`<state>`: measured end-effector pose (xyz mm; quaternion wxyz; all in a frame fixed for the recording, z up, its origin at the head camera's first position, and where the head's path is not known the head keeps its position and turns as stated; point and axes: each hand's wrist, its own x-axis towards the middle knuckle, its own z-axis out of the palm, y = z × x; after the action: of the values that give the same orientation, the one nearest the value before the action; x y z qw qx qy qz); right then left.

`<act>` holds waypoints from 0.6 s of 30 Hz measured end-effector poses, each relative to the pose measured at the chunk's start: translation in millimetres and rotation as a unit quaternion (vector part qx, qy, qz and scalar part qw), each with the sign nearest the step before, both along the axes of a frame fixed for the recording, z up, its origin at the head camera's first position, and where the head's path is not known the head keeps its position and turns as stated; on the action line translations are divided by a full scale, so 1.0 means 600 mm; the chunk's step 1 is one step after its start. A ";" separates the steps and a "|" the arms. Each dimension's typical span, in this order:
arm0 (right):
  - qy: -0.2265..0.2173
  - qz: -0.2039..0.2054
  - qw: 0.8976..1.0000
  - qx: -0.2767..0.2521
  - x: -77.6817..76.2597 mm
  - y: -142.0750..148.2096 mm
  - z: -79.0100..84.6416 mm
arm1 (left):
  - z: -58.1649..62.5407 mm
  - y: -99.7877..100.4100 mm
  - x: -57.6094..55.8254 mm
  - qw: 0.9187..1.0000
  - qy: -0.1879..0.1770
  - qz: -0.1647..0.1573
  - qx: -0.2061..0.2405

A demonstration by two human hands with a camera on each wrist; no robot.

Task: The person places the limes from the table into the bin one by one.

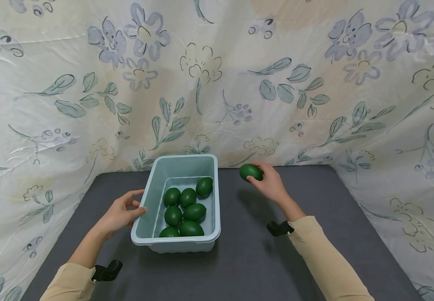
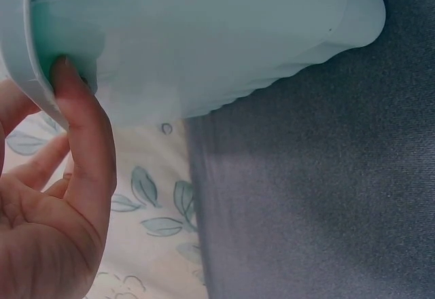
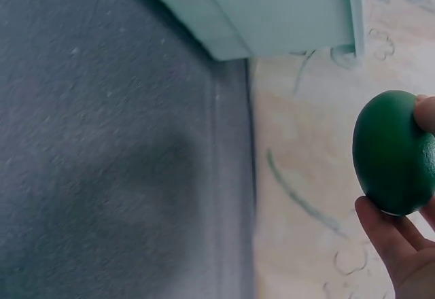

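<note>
A pale blue-green plastic bin (image 1: 181, 165) stands on the dark table, with several smooth, dark green, egg-shaped fruits (image 1: 193, 212) lying on its floor. At the bin's left side, my left hand (image 1: 120, 214) grips the rim, fingers tucked beneath the lip; the left wrist view shows a finger (image 2: 88, 136) curled under the rim (image 2: 20, 47). To the right of the bin, my right hand (image 1: 273, 184) holds another green egg-shaped fruit (image 1: 250, 172) between thumb and fingers, raised above the table. That held fruit (image 3: 391, 153) looks glossy in the right wrist view, where only part of the hand shows.
A floral cloth (image 1: 217, 83) hangs behind the table and down both sides. The dark grey tabletop (image 1: 239, 263) extends in front of the bin and to its right. Each wrist wears a black strap with a mount (image 1: 105, 271).
</note>
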<state>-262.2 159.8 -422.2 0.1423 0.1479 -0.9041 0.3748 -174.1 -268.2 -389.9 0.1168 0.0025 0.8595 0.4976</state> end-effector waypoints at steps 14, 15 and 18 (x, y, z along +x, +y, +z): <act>0.019 0.041 0.999 -0.018 -0.004 -0.041 0.044 | 0.002 0.001 0.001 1.000 0.001 -0.002 0.000; 0.022 0.044 0.999 -0.018 -0.005 -0.044 0.046 | 0.002 0.001 0.001 1.000 0.001 -0.001 0.000; 0.032 0.054 0.998 -0.021 -0.008 -0.054 0.051 | 0.002 0.001 0.001 1.000 0.000 -0.002 0.000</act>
<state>-266.9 127.2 -391.9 0.1535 0.2053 -0.8819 0.3957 -173.7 -267.4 -388.8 0.1177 0.0042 0.8593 0.4978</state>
